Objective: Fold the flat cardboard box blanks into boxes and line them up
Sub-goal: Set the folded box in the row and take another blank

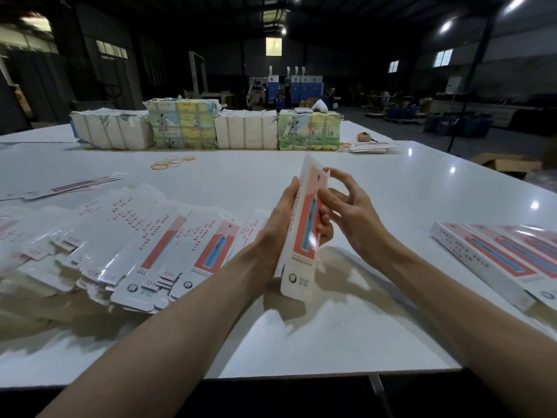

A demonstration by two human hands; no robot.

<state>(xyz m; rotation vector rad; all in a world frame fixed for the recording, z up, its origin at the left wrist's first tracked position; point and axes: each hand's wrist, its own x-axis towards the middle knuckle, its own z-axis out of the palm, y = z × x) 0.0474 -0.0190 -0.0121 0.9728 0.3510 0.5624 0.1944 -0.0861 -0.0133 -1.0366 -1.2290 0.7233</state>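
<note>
Warehouse all around, dim and dark-roofed, with bright lamps overhead and machinery far beyond the box blank (pixel 304 224). Under the blank runs a big glossy white table (pixel 391 182), lamp glare dotted across it. Well beyond the blank, four wrapped bundles (pixel 208 128) sit side by side in a row. Left of the blank there's a sprawling pile of flat blanks (pixel 126 245), overlapping like fanned cards. Right of it, the folded boxes (pixel 497 257) lie touching side by side, printed faces up.

Now the blank itself: held up over the table, long axis nearly upright, top end tipped away, bottom end towards the camera, orange printed face turned to the right (whether its bottom corner touches the table, I can't say).

Left hand (pixel 280 221) is clamped on it, wrapped round the left long edge, fingertips showing past the far side. Right hand (pixel 352 212) has its thumb on the orange face, fingers curved and apart by the right edge; pinching or just touching, I can't tell.

Beyond the blank and leftward, loose rubber bands (pixel 171 162).
</note>
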